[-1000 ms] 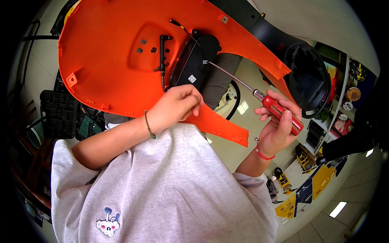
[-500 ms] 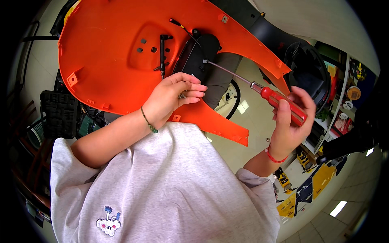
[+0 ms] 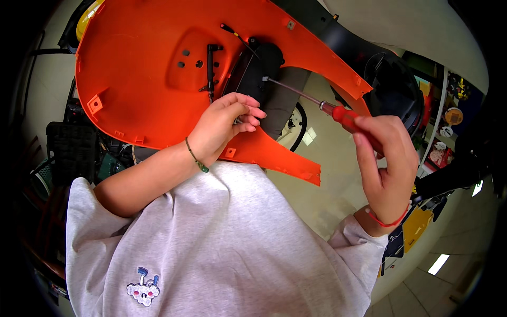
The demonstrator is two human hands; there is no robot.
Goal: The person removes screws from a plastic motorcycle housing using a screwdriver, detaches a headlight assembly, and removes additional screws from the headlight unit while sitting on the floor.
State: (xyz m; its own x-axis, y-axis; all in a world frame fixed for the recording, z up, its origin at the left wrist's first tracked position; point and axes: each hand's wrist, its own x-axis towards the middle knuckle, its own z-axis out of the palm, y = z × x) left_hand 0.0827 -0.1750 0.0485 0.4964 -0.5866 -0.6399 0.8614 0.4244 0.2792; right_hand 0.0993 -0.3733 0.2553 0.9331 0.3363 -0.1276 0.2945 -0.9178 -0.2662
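Looks like a repair or assembly workshop, to judge by a large orange moulded panel (image 3: 142, 68) with a black housing (image 3: 245, 75) against it, a red-handled screwdriver (image 3: 343, 116) in use, an apparent tool case (image 3: 71, 150) at left and crowded shelving (image 3: 434, 119) along the right.

On my feed: left hand (image 3: 224, 120) loosely curled, right hand (image 3: 391, 158) closed in a grip.
I see the left at eleven o'clock, its forearm (image 3: 150, 182) slanting toward two; the right sits at three, thumb (image 3: 368, 166) pointing toward eleven, wrist (image 3: 373, 224) at its six o'clock.
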